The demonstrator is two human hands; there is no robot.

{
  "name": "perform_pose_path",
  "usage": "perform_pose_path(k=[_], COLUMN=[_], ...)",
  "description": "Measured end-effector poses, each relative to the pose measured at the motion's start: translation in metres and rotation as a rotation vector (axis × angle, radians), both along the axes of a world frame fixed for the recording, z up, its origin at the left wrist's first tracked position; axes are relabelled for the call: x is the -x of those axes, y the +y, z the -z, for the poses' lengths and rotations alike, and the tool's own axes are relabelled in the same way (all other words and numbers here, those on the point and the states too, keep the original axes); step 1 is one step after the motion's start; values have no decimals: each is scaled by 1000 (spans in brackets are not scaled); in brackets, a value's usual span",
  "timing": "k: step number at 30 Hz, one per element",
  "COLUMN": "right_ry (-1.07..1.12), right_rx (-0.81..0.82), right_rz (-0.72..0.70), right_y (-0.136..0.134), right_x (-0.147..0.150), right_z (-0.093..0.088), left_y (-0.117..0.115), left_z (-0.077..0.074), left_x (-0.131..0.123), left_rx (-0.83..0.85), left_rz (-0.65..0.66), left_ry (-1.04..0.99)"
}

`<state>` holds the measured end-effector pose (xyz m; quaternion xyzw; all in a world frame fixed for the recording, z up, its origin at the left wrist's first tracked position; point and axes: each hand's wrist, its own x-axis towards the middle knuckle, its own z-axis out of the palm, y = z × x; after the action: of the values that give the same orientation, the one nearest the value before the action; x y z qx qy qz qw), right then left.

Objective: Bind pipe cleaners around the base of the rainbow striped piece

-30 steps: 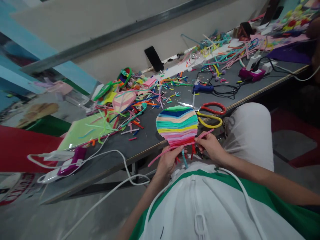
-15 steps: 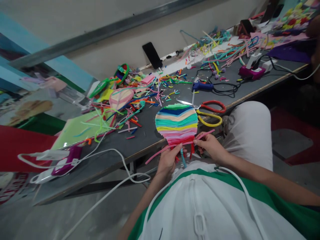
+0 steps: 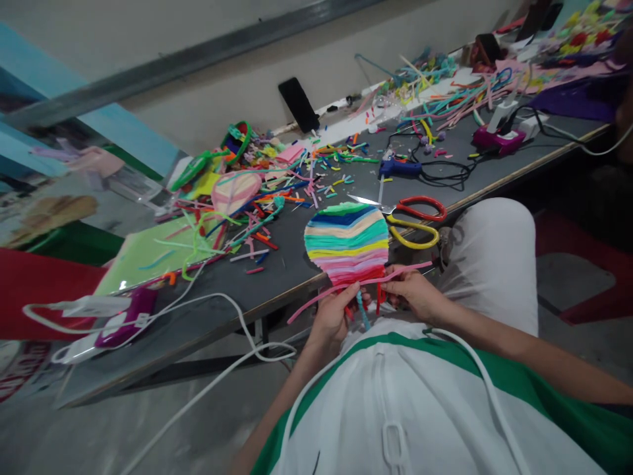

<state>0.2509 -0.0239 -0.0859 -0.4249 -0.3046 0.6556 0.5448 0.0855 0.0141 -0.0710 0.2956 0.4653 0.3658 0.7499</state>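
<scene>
You seem to be fitting the pink strip (image 3: 370, 281) across the lower edge of the striped piece (image 3: 347, 241), which sits at twelve o'clock from your hands. Your left hand (image 3: 334, 314) pinches strip and edge; your right hand (image 3: 414, 291) touches the strip at three o'clock, its grip unclear, and the next move likely calls for keeping things aligned. Towards eleven o'clock, the green-rimmed container (image 3: 248, 137) holds scraps too small to identify.
</scene>
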Motion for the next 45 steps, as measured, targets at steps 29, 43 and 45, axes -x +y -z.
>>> perform_pose_path(k=[29, 43, 45], right_ry=[-277, -312, -294], right_rx=[3, -23, -28], right_rz=[175, 256, 267], right_y=[3, 6, 6], right_x=[5, 9, 10], right_z=[-7, 8, 9], left_y=[-12, -10, -9], left_z=[16, 17, 19], left_x=[-21, -15, -14], left_rx=[-151, -137, -135], left_rz=[-150, -56, -51], left_ry=[51, -1, -9])
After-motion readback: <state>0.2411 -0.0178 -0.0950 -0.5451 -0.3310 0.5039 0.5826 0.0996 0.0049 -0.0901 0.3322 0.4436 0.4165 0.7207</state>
